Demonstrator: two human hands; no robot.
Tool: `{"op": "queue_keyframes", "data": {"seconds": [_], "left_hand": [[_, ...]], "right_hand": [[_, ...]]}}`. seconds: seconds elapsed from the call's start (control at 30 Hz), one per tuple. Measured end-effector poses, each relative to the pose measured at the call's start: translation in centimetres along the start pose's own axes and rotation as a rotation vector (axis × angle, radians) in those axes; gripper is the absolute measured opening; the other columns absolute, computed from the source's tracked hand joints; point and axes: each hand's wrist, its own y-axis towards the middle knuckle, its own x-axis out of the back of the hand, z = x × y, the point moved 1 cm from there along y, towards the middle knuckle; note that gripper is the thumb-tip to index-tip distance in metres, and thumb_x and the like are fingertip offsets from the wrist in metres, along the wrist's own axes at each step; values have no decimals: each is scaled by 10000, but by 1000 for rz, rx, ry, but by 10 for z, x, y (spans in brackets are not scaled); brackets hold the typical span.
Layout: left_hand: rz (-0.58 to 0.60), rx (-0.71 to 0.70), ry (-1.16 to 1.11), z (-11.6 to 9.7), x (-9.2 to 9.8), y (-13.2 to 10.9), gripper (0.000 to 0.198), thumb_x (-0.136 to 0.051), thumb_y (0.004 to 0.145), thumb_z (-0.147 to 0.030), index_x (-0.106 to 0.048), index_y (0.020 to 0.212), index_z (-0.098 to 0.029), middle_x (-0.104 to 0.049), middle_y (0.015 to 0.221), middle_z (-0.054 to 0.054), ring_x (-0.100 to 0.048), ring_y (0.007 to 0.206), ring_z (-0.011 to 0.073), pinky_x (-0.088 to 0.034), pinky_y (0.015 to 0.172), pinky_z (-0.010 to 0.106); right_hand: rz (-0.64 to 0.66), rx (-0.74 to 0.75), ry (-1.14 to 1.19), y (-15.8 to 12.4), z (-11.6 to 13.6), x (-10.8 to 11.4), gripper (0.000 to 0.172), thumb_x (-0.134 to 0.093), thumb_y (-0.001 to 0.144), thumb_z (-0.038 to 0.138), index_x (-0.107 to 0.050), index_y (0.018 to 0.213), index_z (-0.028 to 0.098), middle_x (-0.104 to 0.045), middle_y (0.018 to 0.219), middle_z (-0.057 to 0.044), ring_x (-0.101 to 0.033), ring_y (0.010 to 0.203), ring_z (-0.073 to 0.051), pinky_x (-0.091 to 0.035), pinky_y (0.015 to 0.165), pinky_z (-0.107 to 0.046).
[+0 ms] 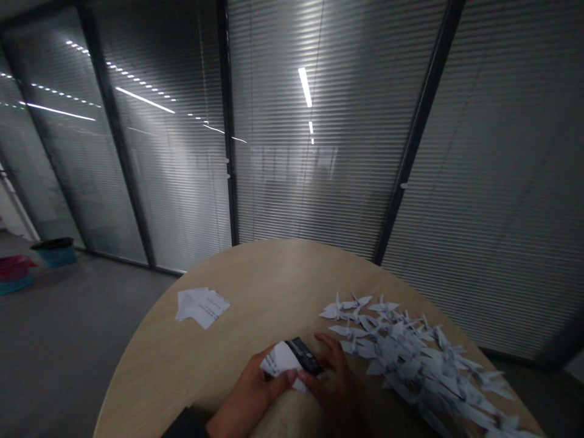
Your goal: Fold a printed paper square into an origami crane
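Note:
A partly folded sheet of printed paper (283, 358), white with a dark printed band, is held between both hands above the near part of the table. My left hand (255, 386) grips its left side, with the thumb pressed on the lower edge. At its right side my right hand (335, 377) pinches the lower edge with the thumb, while the index finger curves over the far corner. The other fingers of the right hand are partly hidden in shadow. To the right lies a large heap of folded paper cranes (410, 353).
A few loose printed paper sheets (203, 306) lie on the left of the round wooden table (283, 267). Glass partitions with blinds (305, 182) stand behind it. Two bins, one blue with a dark liner (55, 252) and one with a red liner (16, 271), are on the floor at left.

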Motion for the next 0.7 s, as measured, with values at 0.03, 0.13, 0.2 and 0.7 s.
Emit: {"op": "queue_keyframes", "data": {"seconds": [0.03, 0.13, 0.2, 0.7], "left_hand": [[-2, 1, -4, -1, 0, 0, 439, -710, 721, -476, -678, 1002, -140, -724, 923, 87, -623, 877, 241, -447, 838, 332], [-13, -17, -25, 1, -1, 1, 405, -703, 739, -452, -656, 1011, -155, -715, 951, 80, -619, 903, 238, -441, 864, 346], [-17, -33, -59, 3, -1, 2, 412, -722, 728, -424, -635, 1034, -162, -712, 952, 77, -625, 899, 232, -446, 862, 349], [-130, -55, -181, 6, 1, 10, 501, -813, 575, -168, -596, 1026, -178, -712, 791, 29, -655, 766, 189, -486, 721, 288]], "right_hand": [[43, -35, 10, -1, 2, 1, 453, -637, 657, 363, -576, 1082, 218, -700, 891, -38, -666, 823, -222, -517, 742, -317], [130, -69, 14, -1, 8, 3, 311, -625, 667, 365, -627, 948, 234, -717, 946, -43, -671, 874, -224, -509, 774, -308], [156, -69, 9, 0, 9, 4, 263, -625, 666, 360, -634, 895, 231, -725, 896, -40, -675, 840, -219, -507, 753, -299], [324, -169, 34, 0, 19, 5, 395, -621, 641, 490, -702, 852, 166, -722, 752, -52, -654, 709, -231, -471, 625, -273]]}}
